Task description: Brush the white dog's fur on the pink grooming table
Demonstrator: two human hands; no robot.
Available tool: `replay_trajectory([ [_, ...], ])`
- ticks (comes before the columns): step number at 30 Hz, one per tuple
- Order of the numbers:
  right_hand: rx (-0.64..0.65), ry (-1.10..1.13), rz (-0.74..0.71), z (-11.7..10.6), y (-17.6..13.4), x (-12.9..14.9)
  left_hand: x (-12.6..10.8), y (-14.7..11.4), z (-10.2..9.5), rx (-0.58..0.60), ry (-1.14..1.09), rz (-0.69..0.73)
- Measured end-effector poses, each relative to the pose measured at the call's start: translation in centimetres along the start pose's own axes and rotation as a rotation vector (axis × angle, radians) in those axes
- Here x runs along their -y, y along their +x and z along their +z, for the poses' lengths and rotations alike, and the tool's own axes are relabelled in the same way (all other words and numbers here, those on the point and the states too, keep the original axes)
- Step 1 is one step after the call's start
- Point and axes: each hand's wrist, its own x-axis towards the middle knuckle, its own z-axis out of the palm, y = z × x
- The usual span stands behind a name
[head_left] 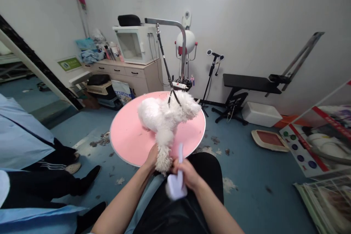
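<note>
Dog [156, 115] on pink table [126, 131], black leash [164, 58] attached, one leg [165, 146] reaching past near edge. Right hand [188, 173], fingers wrapped around brush [177, 187] handle, near paw end. Left hand [152, 158] at leg; fingers partly hidden, can't tell grip.

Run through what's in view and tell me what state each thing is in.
White dog: on pink table, leg stretched toward camera.
Black strap: pulled straight.
Brush: in the right hand, blurred.
Left hand: at that leg, fingers mostly hidden.
Drawers: shut.
White cabinet: door apparently shut.
Floor: strewn with clumps.
</note>
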Motion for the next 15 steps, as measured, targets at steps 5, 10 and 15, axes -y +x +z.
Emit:
replay_trajectory([
  [5, -0.069, -0.014, -0.101, 2.7, -0.6, -4.4, 0.2, 1.4, 0.1, 0.125, -0.038, -0.051],
  [10, -0.201, -0.745, -0.521, 2.0, -0.1, -4.5, -1.3, 1.2, -3.1, -0.001, 0.052, 0.092],
  [15, -0.1, -1.081, -0.628, 2.9, -0.3, -5.9, -1.6, -1.6, -0.8, 0.167, 0.204, 0.251],
])
